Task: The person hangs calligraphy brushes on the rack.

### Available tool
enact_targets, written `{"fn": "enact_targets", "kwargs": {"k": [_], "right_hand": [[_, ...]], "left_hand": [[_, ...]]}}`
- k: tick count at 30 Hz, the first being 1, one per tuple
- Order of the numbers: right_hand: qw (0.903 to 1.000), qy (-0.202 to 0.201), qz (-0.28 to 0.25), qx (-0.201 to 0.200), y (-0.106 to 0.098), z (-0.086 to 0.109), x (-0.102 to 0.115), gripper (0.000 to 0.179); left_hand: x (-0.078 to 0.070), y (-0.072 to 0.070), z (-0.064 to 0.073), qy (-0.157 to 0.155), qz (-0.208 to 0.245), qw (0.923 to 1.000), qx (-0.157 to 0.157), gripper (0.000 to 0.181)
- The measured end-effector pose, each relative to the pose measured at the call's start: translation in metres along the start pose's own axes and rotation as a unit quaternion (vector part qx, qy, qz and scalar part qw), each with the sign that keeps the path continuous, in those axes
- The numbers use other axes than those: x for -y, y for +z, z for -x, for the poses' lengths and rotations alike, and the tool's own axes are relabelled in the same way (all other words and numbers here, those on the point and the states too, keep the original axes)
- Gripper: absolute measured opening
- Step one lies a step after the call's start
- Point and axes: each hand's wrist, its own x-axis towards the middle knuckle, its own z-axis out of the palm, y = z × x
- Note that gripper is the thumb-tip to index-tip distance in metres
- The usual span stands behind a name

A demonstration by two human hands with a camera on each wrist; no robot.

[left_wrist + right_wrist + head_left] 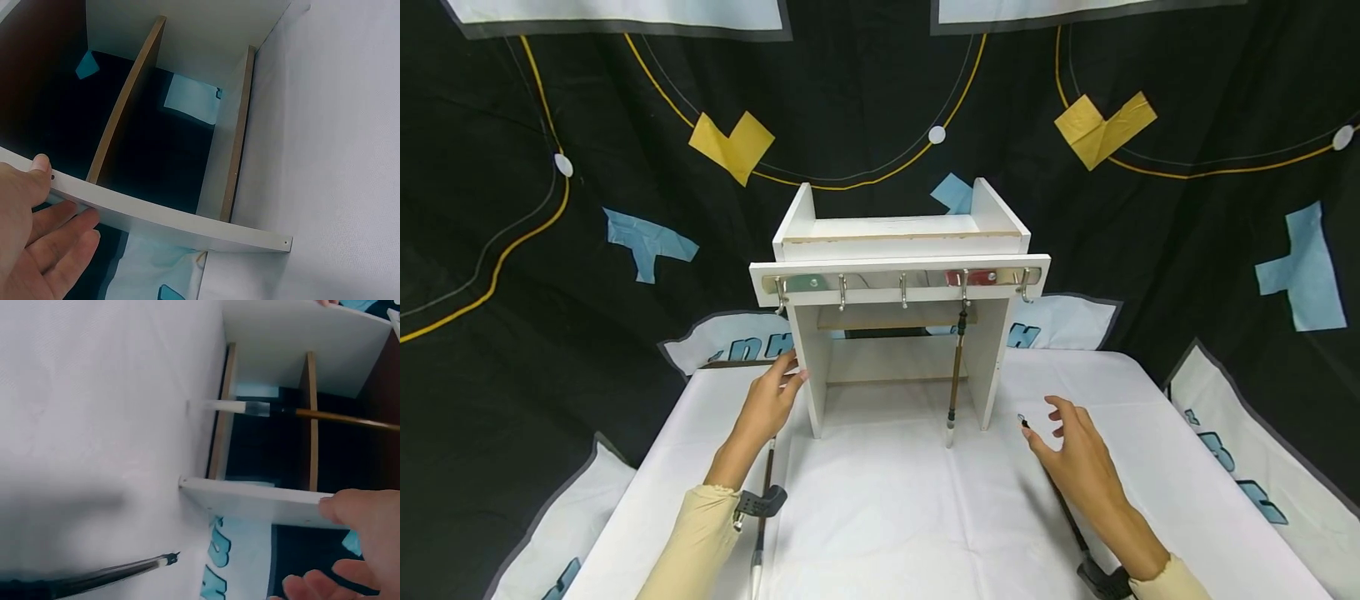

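Observation:
A white wooden shelf unit (902,247) stands on the table, with a row of metal hooks (903,292) along its front rail. From one hook a paintbrush (957,367) hangs with its white bristles down. My left hand (769,408) holds the edge of the shelf's left side panel (187,215), thumb at the front edge, fingers along the outer face. To the right of the shelf, my right hand (1078,458) hovers with loosely bent fingers, holding nothing. A second brush (766,500) lies by my left wrist. Another slim dark-handled tool (1063,508) lies beneath my right hand.
White cloth covers the table (880,517). Behind it hangs a black curtain (865,100) bearing yellow tape (730,148) and blue tape (647,242). White printed banners (1067,321) show around the table's edges.

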Motion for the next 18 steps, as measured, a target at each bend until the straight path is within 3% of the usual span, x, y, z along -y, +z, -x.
{"fn": "enact_targets", "kwargs": {"k": [7,18], "right_hand": [[0.9962,0.053,0.021,0.066,-0.001,0.008,-0.016,0.063],[0.9772,0.101,0.055,0.179,0.008,0.014,-0.044,0.068]], "left_hand": [[0.0,-0.001,0.0,0.0,0.001,1.0,0.001,0.056],[0.0,0.0,0.0,-0.002,0.004,1.0,-0.001,0.055]]}}
